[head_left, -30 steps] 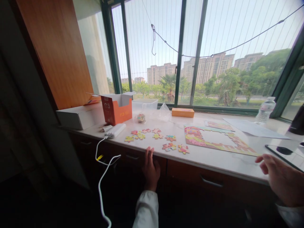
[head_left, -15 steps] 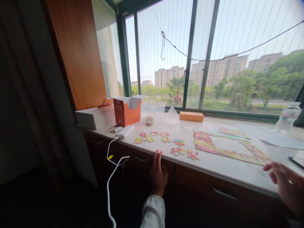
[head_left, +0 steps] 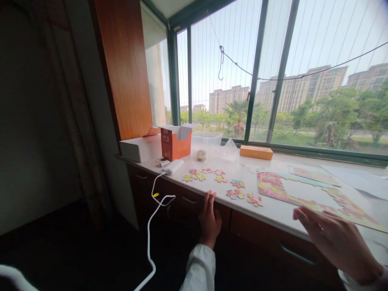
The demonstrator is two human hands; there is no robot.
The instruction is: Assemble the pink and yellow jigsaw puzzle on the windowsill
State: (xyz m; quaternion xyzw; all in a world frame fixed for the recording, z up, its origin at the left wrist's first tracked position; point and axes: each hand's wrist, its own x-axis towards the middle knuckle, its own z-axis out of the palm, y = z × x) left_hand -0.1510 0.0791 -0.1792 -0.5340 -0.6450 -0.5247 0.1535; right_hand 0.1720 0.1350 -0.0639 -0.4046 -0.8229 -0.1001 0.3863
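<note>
My left hand (head_left: 210,220) rests its fingertips on the counter's front edge, fingers stretched out and holding nothing. Just beyond it lie several loose jigsaw pieces: a pink and white one (head_left: 235,194), a pink and yellow one (head_left: 255,199), one with a blue strip (head_left: 238,184) and a yellow-green one (head_left: 200,176). On the right, my right hand (head_left: 336,238) hovers over the front edge with fingers extended; I see nothing in it. Behind that hand lies the puzzle frame (head_left: 273,190), partly assembled around an open middle, its lower edge partly covered by the hand.
Toward the back stand an orange-red box (head_left: 176,145), a white box (head_left: 139,149), a clear plastic tub (head_left: 209,138), a plastic bag (head_left: 230,150) and an orange carton (head_left: 256,152). A white power strip (head_left: 173,167) trails a cable (head_left: 149,238) over the front edge. Paper (head_left: 360,180) lies at right.
My right hand has moved left and further into view, in front of the puzzle frame. The left hand stays at the counter edge. The view has turned left.
</note>
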